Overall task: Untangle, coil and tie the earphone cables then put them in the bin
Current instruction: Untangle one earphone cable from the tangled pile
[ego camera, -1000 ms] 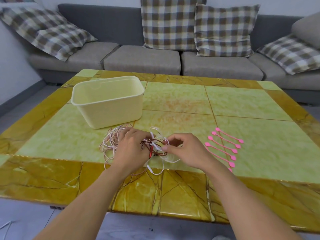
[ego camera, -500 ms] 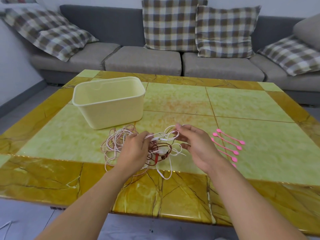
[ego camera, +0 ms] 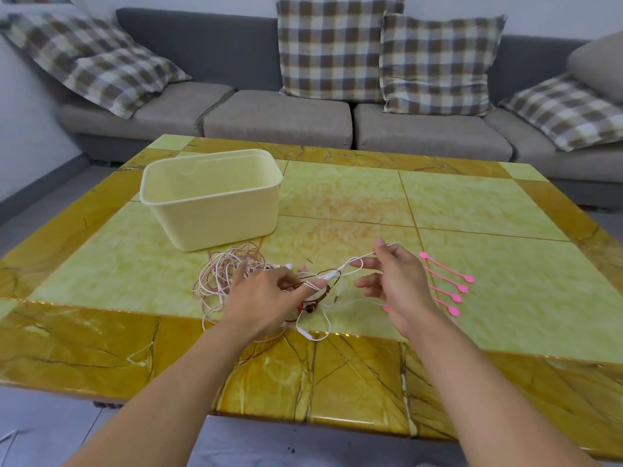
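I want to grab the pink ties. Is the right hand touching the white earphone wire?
Touching. In the head view, the right hand pinches the thin white earphone cable at its raised fingertips, and the cable runs taut towards the left hand.

A grey sofa [ego camera: 276, 116] with checked cushions [ego camera: 332, 45] stands against a pale wall [ego camera: 20, 136] behind the glossy green-and-amber marble tabletop [ego camera: 371, 375]. Grey floor [ego camera: 43, 210] shows at the left.

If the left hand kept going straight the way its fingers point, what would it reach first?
Likely the right hand: the left hand points rightward along the white cable stretched between them, though depth is unclear.
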Demonstrator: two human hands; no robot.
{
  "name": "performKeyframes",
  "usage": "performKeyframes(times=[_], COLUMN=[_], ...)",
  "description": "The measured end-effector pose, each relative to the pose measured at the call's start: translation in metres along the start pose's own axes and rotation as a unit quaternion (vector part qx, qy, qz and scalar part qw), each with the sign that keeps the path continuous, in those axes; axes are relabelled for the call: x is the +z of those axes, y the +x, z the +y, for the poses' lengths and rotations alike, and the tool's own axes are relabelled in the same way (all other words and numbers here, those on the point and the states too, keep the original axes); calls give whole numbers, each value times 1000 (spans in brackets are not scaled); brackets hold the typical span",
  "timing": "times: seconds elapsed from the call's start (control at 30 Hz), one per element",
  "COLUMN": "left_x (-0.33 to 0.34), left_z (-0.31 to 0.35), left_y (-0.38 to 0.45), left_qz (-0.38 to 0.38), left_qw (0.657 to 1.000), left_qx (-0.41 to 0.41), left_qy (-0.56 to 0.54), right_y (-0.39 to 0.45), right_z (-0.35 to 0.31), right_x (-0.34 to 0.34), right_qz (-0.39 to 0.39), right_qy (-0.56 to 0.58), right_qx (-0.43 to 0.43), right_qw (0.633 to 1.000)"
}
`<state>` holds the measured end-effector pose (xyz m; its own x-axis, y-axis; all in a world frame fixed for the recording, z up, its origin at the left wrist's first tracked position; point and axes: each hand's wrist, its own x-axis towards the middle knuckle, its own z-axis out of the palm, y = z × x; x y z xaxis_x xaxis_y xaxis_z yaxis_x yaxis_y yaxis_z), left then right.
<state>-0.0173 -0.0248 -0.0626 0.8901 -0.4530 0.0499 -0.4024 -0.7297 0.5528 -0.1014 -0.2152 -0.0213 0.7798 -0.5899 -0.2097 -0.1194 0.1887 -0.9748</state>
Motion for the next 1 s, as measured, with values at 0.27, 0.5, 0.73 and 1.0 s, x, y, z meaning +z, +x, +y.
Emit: performKeyframes(times=[0.27,0.5,0.73,1.0], left_x=[0,-2,4,0], left_z=[-3,4,24,23], left_y=[3,-2,-9,-11], left_qz=[38,127,50,51], left_qw=[997,990,975,973], left_qx=[-30,16,197,82], left_qy=[55,62,-94,-209], right_y=[7,6,-4,4], right_z=[3,3,-3,5], right_x=[-11,-13,3,0], right_qz=[46,-56,-145,-73], right_qy=[-130,-74,21,-7], right_qx=[-39,3,28,34], right_qw=[990,996,989,997])
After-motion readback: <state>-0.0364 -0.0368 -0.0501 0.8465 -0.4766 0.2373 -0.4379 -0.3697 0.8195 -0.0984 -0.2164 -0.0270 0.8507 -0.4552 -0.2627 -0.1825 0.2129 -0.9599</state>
